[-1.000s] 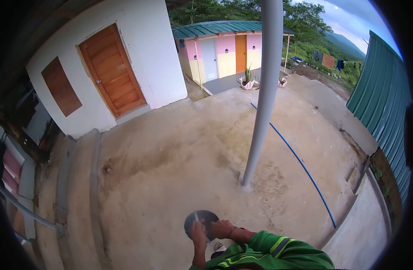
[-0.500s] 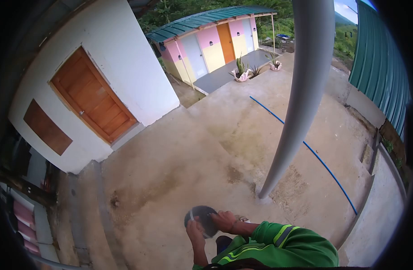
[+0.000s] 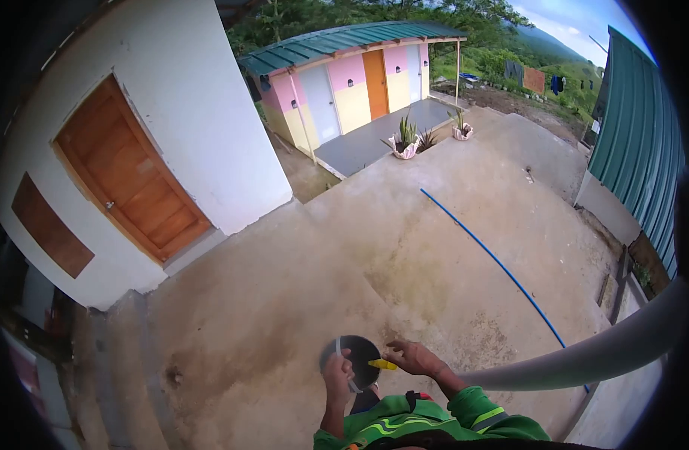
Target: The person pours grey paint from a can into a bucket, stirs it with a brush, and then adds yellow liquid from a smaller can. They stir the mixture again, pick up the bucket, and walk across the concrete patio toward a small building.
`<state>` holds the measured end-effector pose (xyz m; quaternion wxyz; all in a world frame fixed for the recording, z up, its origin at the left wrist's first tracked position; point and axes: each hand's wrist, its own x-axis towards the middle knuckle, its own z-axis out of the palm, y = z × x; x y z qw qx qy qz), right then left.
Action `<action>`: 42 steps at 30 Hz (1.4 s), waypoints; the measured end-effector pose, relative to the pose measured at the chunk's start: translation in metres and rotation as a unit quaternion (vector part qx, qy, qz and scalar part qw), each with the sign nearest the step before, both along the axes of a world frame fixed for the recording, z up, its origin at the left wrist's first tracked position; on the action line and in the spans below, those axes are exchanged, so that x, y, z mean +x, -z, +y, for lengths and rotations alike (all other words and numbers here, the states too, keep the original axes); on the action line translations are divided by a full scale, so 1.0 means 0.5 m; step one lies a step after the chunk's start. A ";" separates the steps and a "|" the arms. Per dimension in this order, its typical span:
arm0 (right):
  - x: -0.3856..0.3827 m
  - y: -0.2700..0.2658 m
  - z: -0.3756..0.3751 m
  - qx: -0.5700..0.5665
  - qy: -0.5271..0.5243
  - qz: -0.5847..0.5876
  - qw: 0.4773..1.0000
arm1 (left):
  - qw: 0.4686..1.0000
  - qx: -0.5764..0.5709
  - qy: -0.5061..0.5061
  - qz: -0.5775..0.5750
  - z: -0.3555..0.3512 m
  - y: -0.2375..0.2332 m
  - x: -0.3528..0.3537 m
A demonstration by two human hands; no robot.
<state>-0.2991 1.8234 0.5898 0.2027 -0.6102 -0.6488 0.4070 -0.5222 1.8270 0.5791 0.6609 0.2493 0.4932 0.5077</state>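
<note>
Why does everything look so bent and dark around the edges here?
Head view: a fisheye lens bows the white wall and bends the grey pole into an arc; a black rim rings the frame; daylight is soft, with no hard shadows on the concrete yard; the left hand, right hand and dark dish sit small and slightly blurred at the bottom.

A dark round pan (image 3: 357,354) is held tilted, a small yellow piece (image 3: 382,365) at its rim.
</note>
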 end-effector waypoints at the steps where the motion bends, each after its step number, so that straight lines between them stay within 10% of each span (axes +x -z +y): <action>1: 0.031 0.026 0.034 0.013 0.052 -0.004 0.999 | 1.000 0.012 0.010 -0.003 0.054 0.009 -0.003; 4: 0.164 0.126 0.055 0.024 0.203 -0.176 0.963 | 1.000 -0.005 0.031 -0.003 0.206 0.002 0.006; 7: 0.339 0.354 -0.030 -0.217 0.294 -0.345 0.865 | 1.000 -0.005 0.024 0.007 0.354 0.002 0.020; 10: 0.415 0.413 -0.102 -0.210 0.450 -0.174 0.851 | 1.000 -0.010 0.013 0.020 0.502 0.028 0.030; 13: 0.426 0.465 -0.134 -0.275 0.533 -0.240 0.763 | 1.000 0.001 -0.017 0.022 0.622 0.022 0.066; 22: 0.486 0.437 -0.191 -0.615 0.393 -0.344 0.591 | 0.995 -0.002 -0.091 0.036 0.945 0.020 0.112; 32: 0.620 0.450 0.052 -0.652 0.361 -0.219 0.629 | 0.991 -0.005 -0.127 0.031 1.275 0.069 0.213; 42: 0.756 0.781 0.704 -0.436 0.519 -0.097 0.729 | 0.989 0.010 -0.147 0.019 1.687 0.328 0.335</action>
